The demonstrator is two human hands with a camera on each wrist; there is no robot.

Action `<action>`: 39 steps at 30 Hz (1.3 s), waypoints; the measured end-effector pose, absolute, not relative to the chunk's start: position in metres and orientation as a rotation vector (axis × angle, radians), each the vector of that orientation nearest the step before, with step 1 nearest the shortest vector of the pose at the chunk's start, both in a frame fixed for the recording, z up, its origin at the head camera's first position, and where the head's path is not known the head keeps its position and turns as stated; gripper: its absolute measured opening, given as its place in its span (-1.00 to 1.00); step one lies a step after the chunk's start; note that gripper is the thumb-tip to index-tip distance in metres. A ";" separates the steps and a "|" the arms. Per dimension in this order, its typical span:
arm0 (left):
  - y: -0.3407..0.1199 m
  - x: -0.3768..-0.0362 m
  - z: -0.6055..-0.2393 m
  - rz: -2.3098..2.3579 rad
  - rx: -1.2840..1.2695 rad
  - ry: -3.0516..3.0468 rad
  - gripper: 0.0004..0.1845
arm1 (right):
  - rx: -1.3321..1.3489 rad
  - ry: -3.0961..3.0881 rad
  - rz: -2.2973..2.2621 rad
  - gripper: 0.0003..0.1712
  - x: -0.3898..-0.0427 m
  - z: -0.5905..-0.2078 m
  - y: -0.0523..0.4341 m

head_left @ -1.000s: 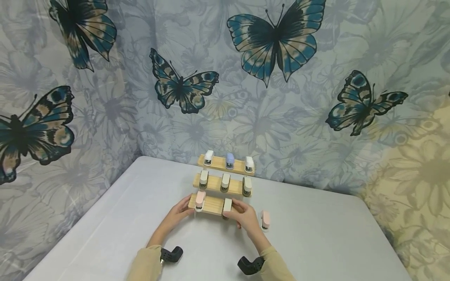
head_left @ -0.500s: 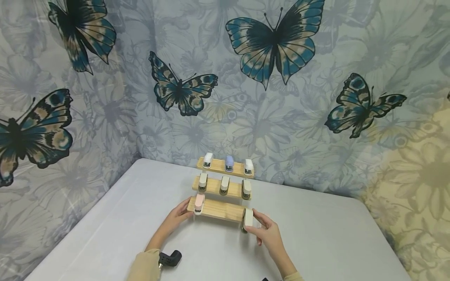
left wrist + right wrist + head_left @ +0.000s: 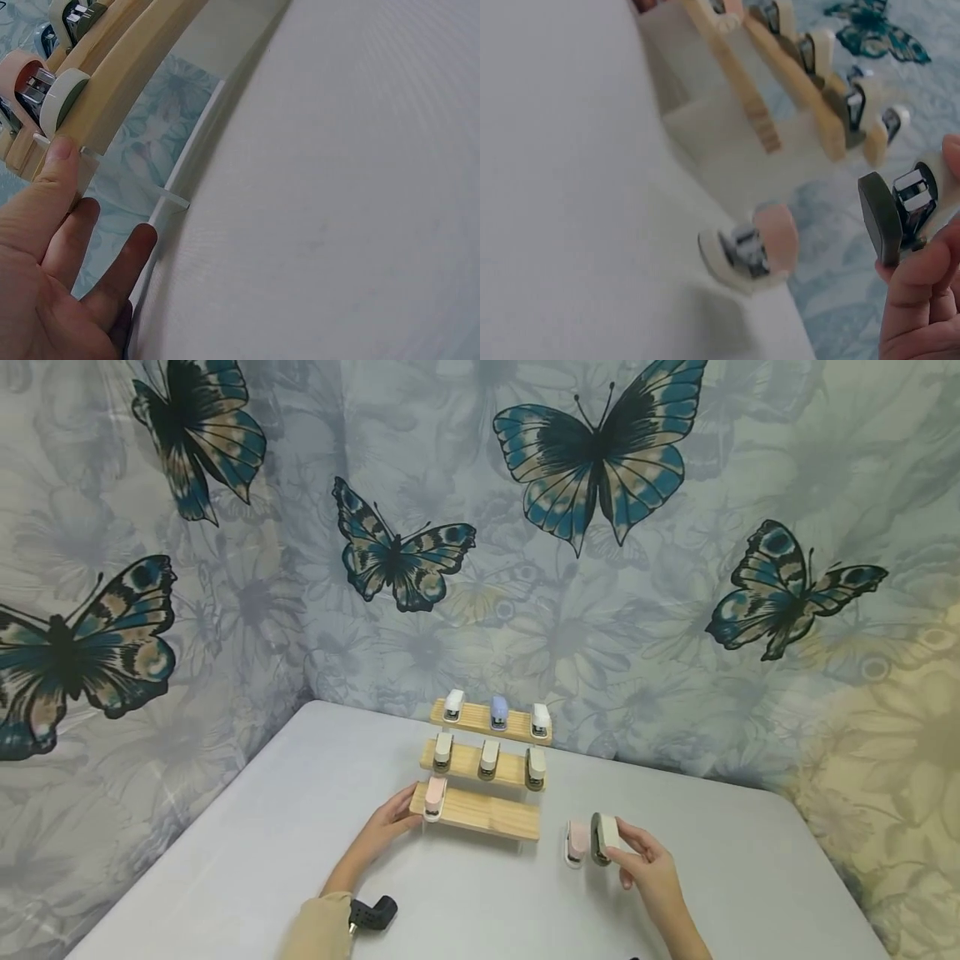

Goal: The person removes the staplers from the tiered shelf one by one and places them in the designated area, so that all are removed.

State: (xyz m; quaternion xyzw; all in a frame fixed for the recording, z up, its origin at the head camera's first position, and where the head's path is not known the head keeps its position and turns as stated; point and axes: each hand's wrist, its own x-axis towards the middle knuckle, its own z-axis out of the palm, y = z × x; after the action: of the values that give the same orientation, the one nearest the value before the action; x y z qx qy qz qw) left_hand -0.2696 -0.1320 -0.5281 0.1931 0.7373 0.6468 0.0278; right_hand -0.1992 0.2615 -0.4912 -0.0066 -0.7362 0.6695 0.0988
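Okay, so the right hand (image 3: pixel 651 864) has a cream stapler (image 3: pixel 609 837) pinched between thumb and fingers, just beside a pink stapler (image 3: pixel 577 842) on the white table (image 3: pixel 225 852), to the right of the rack (image 3: pixel 487 812). From the head it's only a pale top over a dark base, and you can't really judge height. The right wrist view fixes that: the stapler is up off the table with wallpaper (image 3: pixel 855 285) behind it, and you can see its shiny metal mouth and grey-green base. Not every finger shows there, since the frame edge crops the hand.

Left hand (image 3: pixel 392 820) is closed on the left end of the bottom shelf (image 3: pixel 495 815). The head mostly gives you thumb in front, fingers going behind. Left wrist cam is way clearer: thumb pressed on the shelf's end, a finger round behind it, and other fingers loosely bent and spread below, off the wood. It also shows a thin clear support (image 3: pixel 135 177) under that end, which is barely visible from the head.

What only the head gets is the whole layout: another pink stapler (image 3: pixel 435 797) at the bottom shelf's left end, three cream staplers (image 3: pixel 489 759) along the middle, and a lilac stapler (image 3: pixel 498 712) between two white ones on top.
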 end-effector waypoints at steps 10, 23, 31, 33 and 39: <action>-0.123 -0.269 -0.528 1.933 0.480 2.370 -0.39 | -0.290 -2.245 2.004 -0.33 -0.190 -0.485 0.281; -0.123 -0.267 -0.526 1.925 0.503 2.361 -0.38 | -0.350 -2.258 2.067 -0.28 -0.194 -0.505 0.289; -0.126 -0.272 -0.528 1.953 0.593 2.305 -0.38 | -0.408 -2.383 1.927 -0.28 -0.197 -0.510 0.287; -0.125 -0.272 -0.528 1.953 0.564 2.300 -0.39 | -0.420 -2.378 1.923 -0.28 -0.197 -0.511 0.288; -0.123 -0.272 -0.526 1.968 0.545 2.296 -0.39 | -0.406 -2.374 1.929 -0.24 -0.198 -0.510 0.289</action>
State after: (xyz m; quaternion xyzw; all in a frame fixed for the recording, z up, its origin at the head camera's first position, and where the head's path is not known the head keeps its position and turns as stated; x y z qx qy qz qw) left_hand -0.2720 -0.1233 -0.5264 0.1771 0.7467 0.6402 0.0346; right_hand -0.1977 0.2888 -0.5104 -0.1316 -0.7690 0.6250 0.0280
